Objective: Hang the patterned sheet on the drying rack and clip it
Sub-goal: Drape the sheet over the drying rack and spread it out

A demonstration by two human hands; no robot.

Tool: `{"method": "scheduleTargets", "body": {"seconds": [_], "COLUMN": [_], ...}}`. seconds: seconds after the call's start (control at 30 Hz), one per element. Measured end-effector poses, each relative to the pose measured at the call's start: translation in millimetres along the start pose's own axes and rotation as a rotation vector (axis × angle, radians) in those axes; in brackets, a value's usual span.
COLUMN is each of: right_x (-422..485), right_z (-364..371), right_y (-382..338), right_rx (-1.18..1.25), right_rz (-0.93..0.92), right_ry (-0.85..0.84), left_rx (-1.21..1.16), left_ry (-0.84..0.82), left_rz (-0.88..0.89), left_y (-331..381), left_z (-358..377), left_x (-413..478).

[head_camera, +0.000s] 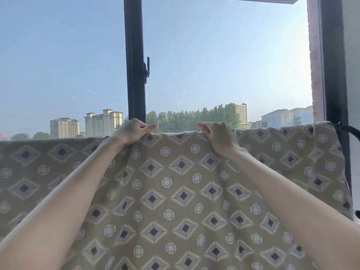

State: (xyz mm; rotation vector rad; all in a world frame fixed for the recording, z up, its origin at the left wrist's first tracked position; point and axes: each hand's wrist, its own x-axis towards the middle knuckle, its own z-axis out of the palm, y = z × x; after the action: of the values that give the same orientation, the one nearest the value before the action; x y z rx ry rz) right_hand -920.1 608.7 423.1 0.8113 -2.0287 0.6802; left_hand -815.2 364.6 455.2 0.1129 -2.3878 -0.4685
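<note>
The patterned sheet, tan with diamond and circle motifs, hangs spread across the lower half of the view in front of a window. Its top edge runs roughly level from left to right. My left hand pinches that top edge near the middle, fingers curled over the fold. My right hand grips the same edge a little to the right. Both arms reach up and forward over the cloth. The drying rack itself is hidden behind the sheet. No clip is in view.
A dark window frame post with a latch rises straight behind the sheet between my hands. Another dark frame stands at the right, with a dark strap beside the sheet's right corner. Buildings and trees lie outside.
</note>
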Motion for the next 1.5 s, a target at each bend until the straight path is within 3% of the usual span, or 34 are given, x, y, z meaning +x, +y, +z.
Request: {"method": "scheduleTargets", "body": {"seconds": [0.13, 0.33, 0.57, 0.63, 0.77, 0.87, 1.03, 1.23, 1.5], "right_x": [-9.4, -14.5, -11.8, -10.6, -7.2, -7.6, -5.8, -2.8, -1.3], "right_z": [3.0, 18.4, 33.7, 38.1, 50.1, 59.9, 81.2, 80.7, 66.6], "right_y": [-9.7, -49.0, -113.6, -132.8, -171.9, -207.0, -252.5, -257.7, -281.4], "right_rx": [-0.071, -0.027, 0.085, 0.104, 0.097, 0.162, 0.240, 0.379, 0.307], "right_rz": [-0.069, -0.357, -0.465, -0.491, -0.500, -0.503, -0.495, -0.380, -0.351], "right_ry": [0.017, -0.019, -0.076, -0.111, -0.067, -0.127, -0.151, -0.131, -0.088], "left_rx": [0.108, 0.293, 0.307, 0.349, 0.386, 0.425, 0.367, 0.282, 0.344], "left_ry": [0.043, 0.198, 0.034, 0.062, 0.149, 0.214, 0.390, 0.262, 0.212], "left_rz": [0.032, 0.023, -0.023, -0.015, -0.024, -0.030, 0.102, 0.247, 0.301], "left_y": [-3.7, -12.0, -80.1, -102.5, -142.3, -169.4, -187.5, -194.7, -194.6], "left_z": [-6.0, -20.6, -63.1, -74.1, -96.9, -113.6, -141.2, -162.5, -178.3], "left_x": [-10.4, -50.3, -92.2, -102.1, -127.5, -140.8, -148.3, -130.0, -111.8]}}
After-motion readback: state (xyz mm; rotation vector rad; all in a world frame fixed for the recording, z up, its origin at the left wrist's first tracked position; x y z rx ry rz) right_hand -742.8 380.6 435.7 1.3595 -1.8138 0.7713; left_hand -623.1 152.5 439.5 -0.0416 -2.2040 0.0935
